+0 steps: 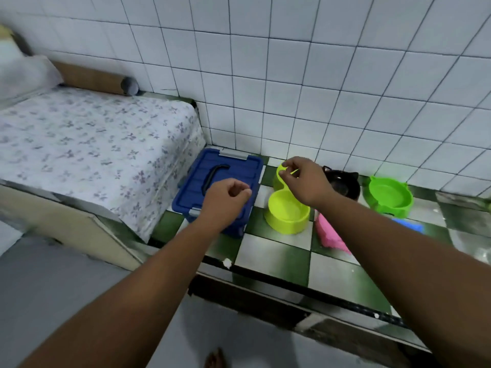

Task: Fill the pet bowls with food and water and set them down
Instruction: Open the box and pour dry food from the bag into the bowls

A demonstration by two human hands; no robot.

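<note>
A yellow-green double pet bowl (288,212) stands on the green-and-white checkered ledge (268,252), both cups empty. My right hand (305,180) reaches over its far cup, and the fingertips pinch that cup's rim. My left hand (225,197) hovers over the lid of a blue storage box (198,187), fingers loosely curled and holding nothing. A black cat-eared bowl (348,185), a green bowl (389,195) and a pink bowl (329,236) lie to the right; my right arm hides part of the black and pink ones.
The box has a black handle and grey latches and sits in the corner against the white tiled wall (318,102). A bed with a floral sheet (93,142) fills the left side. A small blue object (409,225) lies beyond my right forearm.
</note>
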